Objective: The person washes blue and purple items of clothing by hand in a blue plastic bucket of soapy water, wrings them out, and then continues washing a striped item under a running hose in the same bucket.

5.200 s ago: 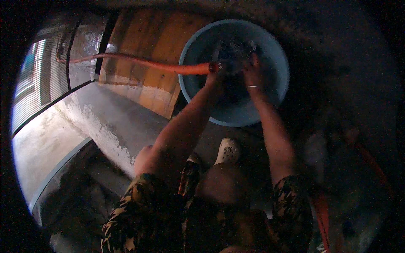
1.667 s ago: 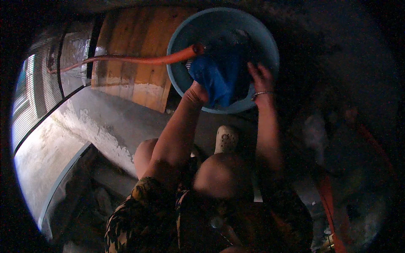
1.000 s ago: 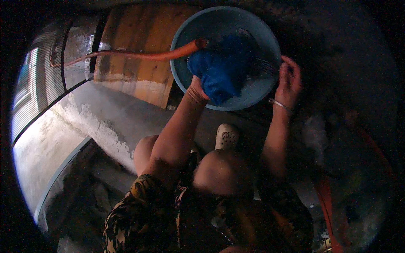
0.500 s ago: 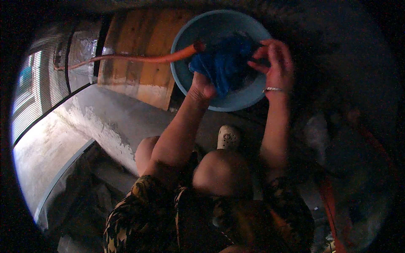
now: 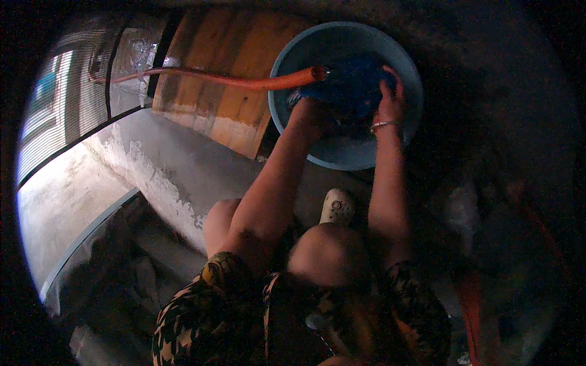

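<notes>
A blue cloth [image 5: 351,76] lies bunched and dark, apparently wet, inside a round light-blue basin [image 5: 410,116]. My left hand [image 5: 312,113] reaches into the basin at the cloth's near left side; its fingers are sunk in the cloth and shadow, bunched against the fabric. At the cloth's right edge, my right hand [image 5: 390,104] touches it with fingers stretched out and apart. An orange hose [image 5: 268,82] comes in from the left, its open end above the cloth, where a little water seems to show.
A wooden board [image 5: 210,100] lies left of the basin, beside a low grey ledge [image 5: 177,152] with peeling paint. My knee [image 5: 326,256] and a cream clog [image 5: 337,206] are just below the basin. Dark fabric [image 5: 122,262] hangs at lower left. The right side is very dim.
My right hand has come down and left, from above the basin's right rim onto the cloth. The cloth sits lower and more spread. The whole view has shifted slightly.
</notes>
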{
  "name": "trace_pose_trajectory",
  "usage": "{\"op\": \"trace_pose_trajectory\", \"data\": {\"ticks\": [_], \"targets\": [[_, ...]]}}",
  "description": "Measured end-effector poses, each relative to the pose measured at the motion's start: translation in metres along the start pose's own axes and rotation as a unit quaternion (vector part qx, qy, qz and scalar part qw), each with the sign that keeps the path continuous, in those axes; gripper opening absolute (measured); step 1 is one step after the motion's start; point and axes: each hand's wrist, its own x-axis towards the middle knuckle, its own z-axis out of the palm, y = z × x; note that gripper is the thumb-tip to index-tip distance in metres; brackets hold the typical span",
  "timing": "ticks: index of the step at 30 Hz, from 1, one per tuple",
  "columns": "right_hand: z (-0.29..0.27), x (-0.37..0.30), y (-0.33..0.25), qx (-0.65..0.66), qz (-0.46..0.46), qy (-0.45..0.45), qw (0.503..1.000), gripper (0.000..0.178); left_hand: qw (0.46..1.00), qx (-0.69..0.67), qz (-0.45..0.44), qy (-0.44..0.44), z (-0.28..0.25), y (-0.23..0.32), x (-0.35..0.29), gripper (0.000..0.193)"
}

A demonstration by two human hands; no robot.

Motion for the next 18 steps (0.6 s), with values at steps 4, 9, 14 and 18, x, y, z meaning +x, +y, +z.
{"op": "trace_pose_trajectory", "data": {"ticks": [4, 9, 14, 18], "targets": [[0.049, -0.055, -0.015, -0.326, -0.233, -0.093, 0.912, 0.042, 0.976, -0.216, -0.026, -0.021, -0.017, 0.007, 0.006, 0.032], [0.043, -0.022, 0.014, -0.139, -0.190, -0.160, 0.959, 0.049, 0.940, -0.324, 0.007, -0.104, 0.002, 0.018, 0.022, 0.031], [0.033, -0.012, 0.016, -0.131, -0.109, -0.103, 0.980, 0.043, 0.980, -0.196, -0.005, -0.028, -0.017, 0.008, 0.036, 0.042], [0.033, -0.011, -0.022, -0.211, -0.172, -0.065, 0.960, 0.041, 0.946, -0.302, -0.060, -0.104, 0.000, 0.010, 0.024, 0.053]]}}
